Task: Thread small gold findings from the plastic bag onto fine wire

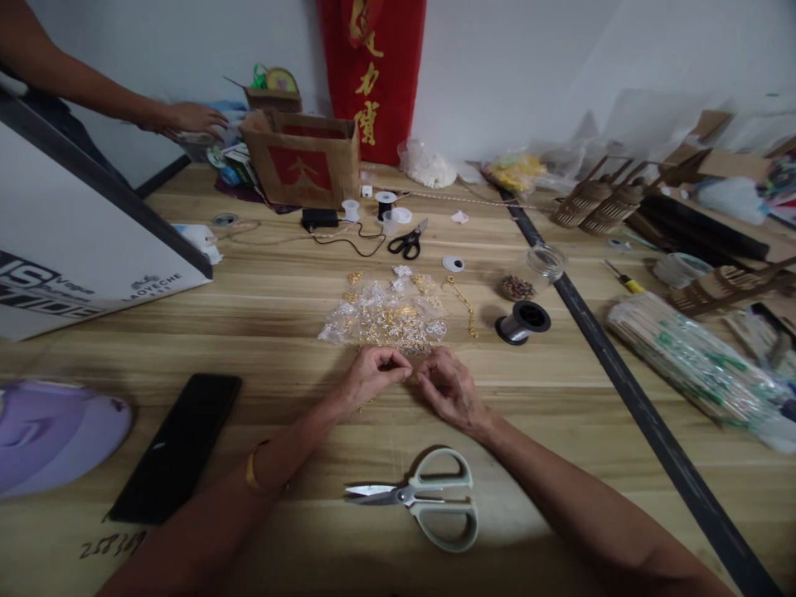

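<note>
Gold/silver bits (399, 320) just past L hand (371, 375) & R hand (453, 388), both pinched.

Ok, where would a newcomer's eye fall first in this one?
Probably on the red banner with gold characters, at top centre. Next, the glittering gold and silver jewellery findings mid-picture, just beyond the left hand and right hand, which nearly meet. The pale-handled scissors also stand out, lying in the near foreground.
</note>
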A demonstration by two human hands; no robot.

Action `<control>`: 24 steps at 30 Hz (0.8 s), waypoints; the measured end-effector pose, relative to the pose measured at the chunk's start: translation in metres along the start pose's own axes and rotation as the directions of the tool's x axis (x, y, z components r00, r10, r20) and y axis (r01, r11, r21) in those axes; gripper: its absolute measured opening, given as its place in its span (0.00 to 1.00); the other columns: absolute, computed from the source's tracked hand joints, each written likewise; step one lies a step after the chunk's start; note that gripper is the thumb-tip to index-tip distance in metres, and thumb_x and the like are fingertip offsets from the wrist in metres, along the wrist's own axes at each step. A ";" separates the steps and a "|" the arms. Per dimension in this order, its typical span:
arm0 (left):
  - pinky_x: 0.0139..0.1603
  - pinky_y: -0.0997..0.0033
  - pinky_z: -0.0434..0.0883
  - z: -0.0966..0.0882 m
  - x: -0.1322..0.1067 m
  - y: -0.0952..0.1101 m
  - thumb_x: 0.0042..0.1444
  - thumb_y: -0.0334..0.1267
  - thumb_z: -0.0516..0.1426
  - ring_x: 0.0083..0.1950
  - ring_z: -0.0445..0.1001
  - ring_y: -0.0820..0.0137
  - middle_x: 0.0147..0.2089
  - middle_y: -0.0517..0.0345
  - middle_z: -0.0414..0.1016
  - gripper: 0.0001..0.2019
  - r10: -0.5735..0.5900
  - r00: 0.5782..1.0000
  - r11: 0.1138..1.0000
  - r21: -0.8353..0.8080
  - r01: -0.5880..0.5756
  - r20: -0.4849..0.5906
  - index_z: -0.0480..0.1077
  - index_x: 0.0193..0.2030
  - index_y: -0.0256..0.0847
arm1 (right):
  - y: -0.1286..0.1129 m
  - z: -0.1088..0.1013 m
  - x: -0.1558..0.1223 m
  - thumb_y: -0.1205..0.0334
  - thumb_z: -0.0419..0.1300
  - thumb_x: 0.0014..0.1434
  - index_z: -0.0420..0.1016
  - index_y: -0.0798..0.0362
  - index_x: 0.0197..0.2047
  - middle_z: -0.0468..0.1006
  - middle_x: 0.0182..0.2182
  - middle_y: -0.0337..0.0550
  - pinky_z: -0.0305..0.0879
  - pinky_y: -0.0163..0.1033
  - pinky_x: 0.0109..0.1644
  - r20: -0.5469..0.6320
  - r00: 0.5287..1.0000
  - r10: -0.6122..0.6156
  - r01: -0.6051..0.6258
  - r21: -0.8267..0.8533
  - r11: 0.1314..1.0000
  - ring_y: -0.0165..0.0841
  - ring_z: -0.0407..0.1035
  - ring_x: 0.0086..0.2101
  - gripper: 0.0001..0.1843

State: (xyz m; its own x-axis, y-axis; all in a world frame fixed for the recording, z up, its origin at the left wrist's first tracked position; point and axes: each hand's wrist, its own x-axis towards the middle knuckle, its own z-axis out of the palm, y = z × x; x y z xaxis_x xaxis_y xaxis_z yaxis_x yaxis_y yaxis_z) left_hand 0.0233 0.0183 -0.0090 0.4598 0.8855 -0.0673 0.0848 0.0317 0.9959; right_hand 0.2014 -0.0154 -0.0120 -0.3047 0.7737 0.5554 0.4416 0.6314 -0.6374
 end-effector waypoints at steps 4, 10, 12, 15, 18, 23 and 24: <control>0.28 0.77 0.63 0.000 0.000 -0.002 0.47 0.35 0.61 0.27 0.66 0.76 0.24 0.60 0.71 0.05 0.003 1.000 1.000 0.009 -0.004 0.021 0.73 0.27 0.34 | 0.000 0.000 0.000 0.66 0.55 0.60 0.64 0.51 0.31 0.69 0.25 0.39 0.59 0.40 0.35 -0.004 1.000 0.007 -0.007 -0.003 1.000 0.32 0.62 0.28 0.05; 0.28 0.77 0.62 0.001 0.000 -0.001 0.46 0.35 0.61 0.26 0.66 0.76 0.24 0.61 0.71 0.05 -0.014 1.000 1.000 -0.002 0.014 0.021 0.72 0.27 0.34 | 0.000 -0.001 0.001 0.65 0.55 0.60 0.64 0.51 0.31 0.69 0.25 0.39 0.59 0.40 0.36 -0.004 1.000 0.011 -0.011 -0.011 1.000 0.31 0.62 0.28 0.05; 0.29 0.77 0.63 0.001 0.000 0.001 0.46 0.35 0.61 0.27 0.66 0.76 0.24 0.61 0.71 0.05 -0.023 1.000 1.000 -0.007 0.023 0.017 0.72 0.27 0.34 | -0.001 -0.001 0.001 0.65 0.55 0.60 0.65 0.51 0.31 0.69 0.25 0.39 0.59 0.40 0.36 -0.004 1.000 0.022 -0.022 -0.012 1.000 0.32 0.62 0.28 0.05; 0.30 0.76 0.63 0.001 -0.001 0.004 0.46 0.35 0.61 0.27 0.67 0.75 0.25 0.61 0.71 0.05 -0.030 0.999 1.000 -0.005 0.031 0.009 0.72 0.27 0.34 | -0.002 -0.002 0.001 0.66 0.55 0.60 0.65 0.51 0.31 0.69 0.25 0.39 0.60 0.40 0.36 -0.011 1.000 0.024 -0.024 -0.011 1.000 0.32 0.62 0.29 0.05; 0.30 0.76 0.64 0.001 -0.001 0.004 0.47 0.36 0.61 0.27 0.67 0.75 0.24 0.61 0.71 0.06 -0.020 1.000 1.000 -0.002 0.020 0.009 0.72 0.27 0.34 | -0.002 -0.002 0.001 0.66 0.55 0.60 0.64 0.51 0.31 0.69 0.26 0.39 0.60 0.40 0.37 -0.011 1.000 0.014 -0.014 -0.013 1.000 0.32 0.62 0.29 0.05; 0.29 0.77 0.62 0.001 0.000 0.002 0.47 0.36 0.61 0.27 0.66 0.76 0.24 0.61 0.71 0.06 -0.007 1.000 1.000 0.012 0.007 0.012 0.72 0.27 0.34 | 0.000 -0.001 0.000 0.66 0.55 0.59 0.65 0.51 0.31 0.69 0.26 0.39 0.59 0.40 0.36 -0.008 1.000 0.016 -0.016 -0.017 1.000 0.32 0.62 0.29 0.04; 0.29 0.77 0.62 0.001 0.000 0.002 0.47 0.36 0.61 0.27 0.66 0.76 0.24 0.61 0.71 0.06 -0.006 1.000 1.000 0.013 0.006 0.012 0.72 0.27 0.34 | 0.000 -0.001 0.000 0.66 0.55 0.59 0.65 0.51 0.31 0.69 0.26 0.39 0.59 0.40 0.36 -0.008 1.000 0.015 -0.015 -0.016 1.000 0.32 0.62 0.29 0.05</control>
State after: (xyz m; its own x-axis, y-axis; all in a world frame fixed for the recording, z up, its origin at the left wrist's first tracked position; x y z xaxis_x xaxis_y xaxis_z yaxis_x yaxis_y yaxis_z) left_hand 0.0240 0.0175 -0.0068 0.4701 0.8795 -0.0741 0.0993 0.0307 0.9946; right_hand 0.2020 -0.0154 -0.0118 -0.2915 0.7826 0.5500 0.4597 0.6189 -0.6369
